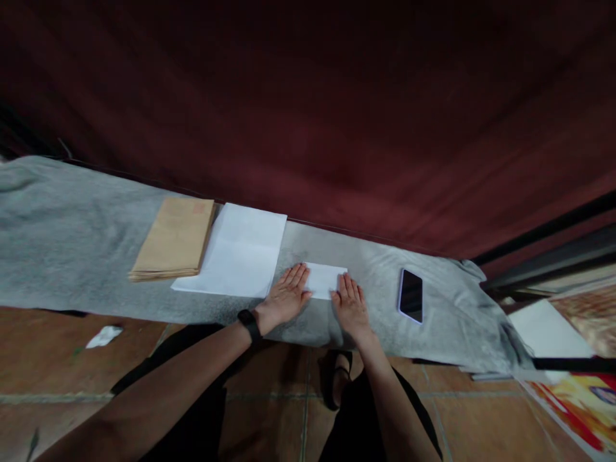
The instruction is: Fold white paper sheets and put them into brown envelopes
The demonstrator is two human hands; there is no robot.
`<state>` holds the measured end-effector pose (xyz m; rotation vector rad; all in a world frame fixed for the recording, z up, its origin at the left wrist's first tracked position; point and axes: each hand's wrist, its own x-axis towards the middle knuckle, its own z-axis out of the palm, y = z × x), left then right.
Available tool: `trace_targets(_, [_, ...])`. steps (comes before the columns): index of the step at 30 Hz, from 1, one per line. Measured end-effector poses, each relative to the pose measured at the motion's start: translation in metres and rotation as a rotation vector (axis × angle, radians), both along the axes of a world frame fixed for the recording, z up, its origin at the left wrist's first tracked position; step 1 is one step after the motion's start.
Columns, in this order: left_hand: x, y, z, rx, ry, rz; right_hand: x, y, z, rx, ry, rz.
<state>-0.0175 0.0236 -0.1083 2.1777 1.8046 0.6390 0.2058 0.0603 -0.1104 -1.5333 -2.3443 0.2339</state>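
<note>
Two hands of mine lie palm down over one small white paper rectangle (325, 282), seen from my head camera. My left hand (287, 296) covers its left end, fingers straight and close together with the thumb spread; my right hand (351, 304) rests at its right end, fingertips over the edge. All my fingers are extended and grip nothing; they only lie on the paper. The picture is dim and soft, so I can't be sure how many layers the rectangle has. Pressing it well, I judge, means keeping the left palm still as an anchor and letting the right fingers smooth outward with even weight, edges lined up, so the paper neither skids nor wrinkles on soft cloth.

That cloth is a grey plush cover (96, 244) over the long, narrow table; its nap looks likely to give under pressure. Just left of my left hand lie larger white paper sheets (245, 250), and beside them a stack of brown envelopes (173, 237). A smartphone (410, 296) lies apart, to my right. Beyond the table hangs a dark red curtain (308, 128); below are terracotta floor tiles (269, 417) with a crumpled white tissue (104, 336).
</note>
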Motion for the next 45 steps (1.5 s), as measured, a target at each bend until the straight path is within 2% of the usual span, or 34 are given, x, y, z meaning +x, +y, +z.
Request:
trace_targets(12, [0.006,-0.008,0.011,-0.022,0.055,0.041,0.009,0.003,-0.003,-0.026,-0.086,-0.027])
trace_targets(18, [0.009,-0.008,0.011,0.002,0.058,0.054,0.014,0.006,0.003,0.032,-0.056,-0.044])
trace_targets(22, [0.014,-0.008,0.013,0.041,0.078,0.004,-0.004,0.000,0.010,0.060,0.036,0.084])
trace_targets(25, [0.019,-0.010,0.012,0.044,0.119,-0.089,-0.025,-0.010,0.013,-0.006,0.066,0.233])
trace_targets(27, [0.021,-0.011,0.011,0.013,0.168,-0.115,-0.035,-0.015,0.012,-0.043,0.049,0.267])
trace_targets(33, [0.021,-0.012,0.006,-0.009,0.294,-0.053,-0.035,-0.014,0.006,-0.031,-0.055,0.178])
trace_targets(38, [0.018,-0.015,0.005,0.028,0.309,-0.015,-0.022,-0.006,0.006,-0.007,-0.085,0.071])
trace_targets(45, [0.011,-0.028,0.004,0.026,0.316,0.053,-0.012,0.000,0.011,-0.078,-0.103,0.017])
